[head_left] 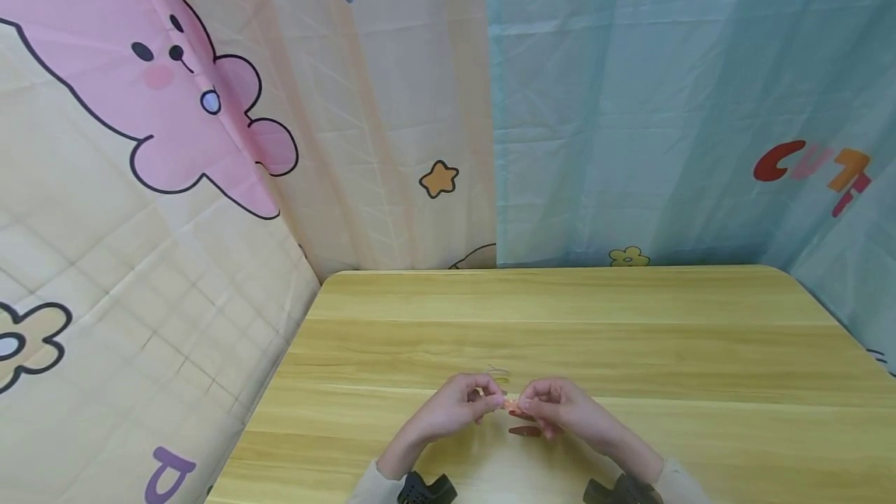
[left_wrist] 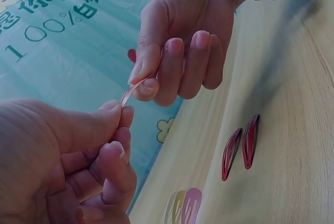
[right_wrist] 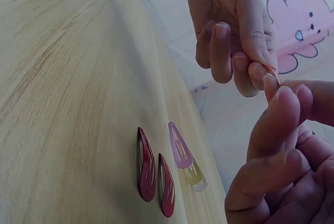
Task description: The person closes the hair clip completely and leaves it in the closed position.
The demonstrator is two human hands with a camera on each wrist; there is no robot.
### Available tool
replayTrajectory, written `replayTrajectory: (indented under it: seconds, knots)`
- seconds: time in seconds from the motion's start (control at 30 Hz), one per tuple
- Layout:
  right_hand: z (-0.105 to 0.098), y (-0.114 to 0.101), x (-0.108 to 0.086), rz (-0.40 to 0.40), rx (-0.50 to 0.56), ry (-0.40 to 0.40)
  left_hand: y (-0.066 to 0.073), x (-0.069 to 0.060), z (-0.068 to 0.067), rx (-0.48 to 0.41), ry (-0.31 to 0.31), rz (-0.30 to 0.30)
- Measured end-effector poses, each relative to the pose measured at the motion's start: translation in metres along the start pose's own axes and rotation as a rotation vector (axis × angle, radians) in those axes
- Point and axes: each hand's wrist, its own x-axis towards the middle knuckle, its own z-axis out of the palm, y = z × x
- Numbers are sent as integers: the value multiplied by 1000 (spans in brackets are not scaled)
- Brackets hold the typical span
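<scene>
Between my two hands an orange-pink snap hair clip (left_wrist: 128,93) is held up above the table, slightly bowed. My left hand (head_left: 458,408) pinches one end with thumb and index finger. The other end sits between thumb and index finger of my right hand (head_left: 570,412), whose remaining fingers curl loosely. Fingertips cover both ends of the clip. Below the hands, two dark red hair clips (right_wrist: 146,169) lie side by side on the table. Farther off, a pink-purple clip (right_wrist: 180,148), a yellow clip (right_wrist: 194,173) and a pale clip (right_wrist: 201,186) lie in an overlapping row.
The wooden table (head_left: 588,341) spreads out on all sides of the hands. Printed cloth curtains (head_left: 399,99) hang behind it and along its left side. A dark wrist mount (head_left: 427,488) is on my left wrist, with another (head_left: 623,491) on the right.
</scene>
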Motion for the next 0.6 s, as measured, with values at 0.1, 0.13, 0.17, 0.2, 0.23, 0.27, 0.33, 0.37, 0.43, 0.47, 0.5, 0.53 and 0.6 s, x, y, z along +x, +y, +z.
replayTrajectory:
  seconds: [0.1, 0.13, 0.17, 0.2, 0.23, 0.27, 0.33, 0.37, 0.43, 0.47, 0.5, 0.53, 0.6]
  knots:
    - [0, 2, 0, -6, 53, -5, 0, 0, 0, 19, 8, 2]
    - [0, 2, 1, -6, 65, -3, -1, 0, 0, 25, 10, 1]
    - [1, 2, 1, -3, 72, 2, -1, 0, 0, 31, 12, 0]
    - [1, 2, 1, -2, 80, 5, 0, 0, 0, 37, 14, -1]
    - [1, 2, 1, 1, 82, 10, 0, 0, 0, 43, 18, -2]
    - [1, 2, 1, 5, 83, 15, 0, 0, 0, 50, 23, -3]
    - [0, 1, 1, 8, 75, 27, 1, -1, 0, 64, 32, -4]
    - [0, 1, 1, 7, 72, 31, 1, -1, 0, 71, 37, -3]
    - [1, 0, 0, 11, 62, 44, 1, -1, 0, 82, 44, -1]
    - [1, 0, 0, 15, 55, 53, 1, -1, 0, 87, 46, -1]
    - [1, 0, 0, 20, 46, 63, 0, 0, 1, 91, 47, 1]
    - [1, -1, -1, 26, 40, 72, -1, 0, 1, 95, 48, 4]
    - [1, -1, -1, 40, 10, 101, -1, 1, 1, 99, 50, 8]
